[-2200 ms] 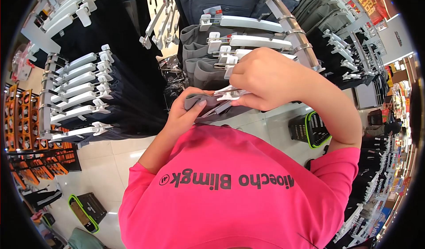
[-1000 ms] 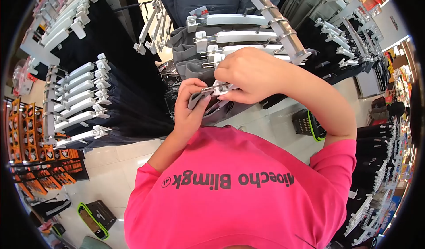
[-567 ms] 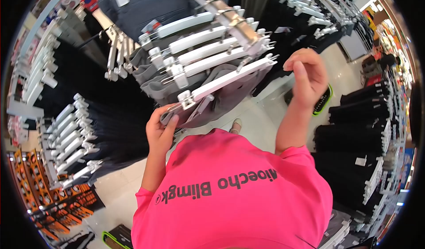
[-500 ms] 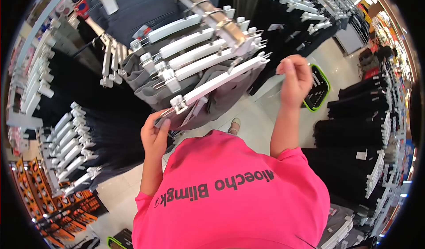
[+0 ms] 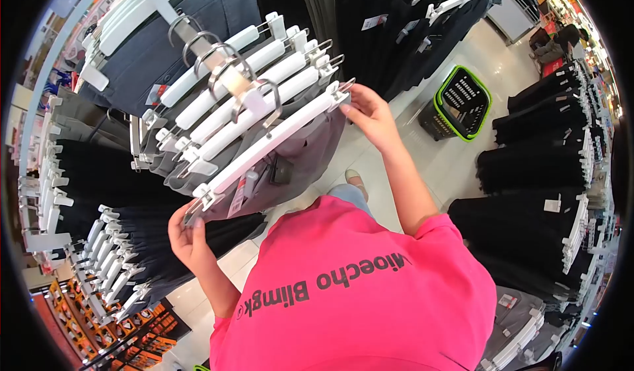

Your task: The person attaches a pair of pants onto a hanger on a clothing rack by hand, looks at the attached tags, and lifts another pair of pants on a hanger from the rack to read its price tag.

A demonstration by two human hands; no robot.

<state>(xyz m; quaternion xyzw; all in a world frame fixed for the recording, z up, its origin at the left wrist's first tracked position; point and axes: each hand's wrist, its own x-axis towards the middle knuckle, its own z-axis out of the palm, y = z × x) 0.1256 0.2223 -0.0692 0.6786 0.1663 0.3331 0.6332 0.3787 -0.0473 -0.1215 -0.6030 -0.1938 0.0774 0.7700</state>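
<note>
A white clip hanger (image 5: 271, 136) at the front of a rail bears grey trousers (image 5: 300, 156), with paper tags hanging near the waistband. My left hand (image 5: 191, 242) pinches the waistband corner beside the hanger's left clip, thumb in front. At the other end my right hand (image 5: 370, 117) closes around the waistband corner by the right clip, its fingers partly hidden behind the cloth. Several more white hangers (image 5: 247, 80) with grey garments sit close behind, their hooks on the metal rail arm (image 5: 231, 77). The trousers' lower part is out of sight.
A black shopping basket with a green rim (image 5: 487, 117) stands on the pale floor (image 5: 409, 166) to the right. Racks of dark garments (image 5: 522, 226) line the right side, and more dark garments (image 5: 172, 249) hang at left. Orange packages (image 5: 72, 305) fill a lower-left shelf.
My right hand has come in from the free space at right and taken hold of the waistband's right end. The left hand stays on its corner. The view has shifted, showing more of the basket.
</note>
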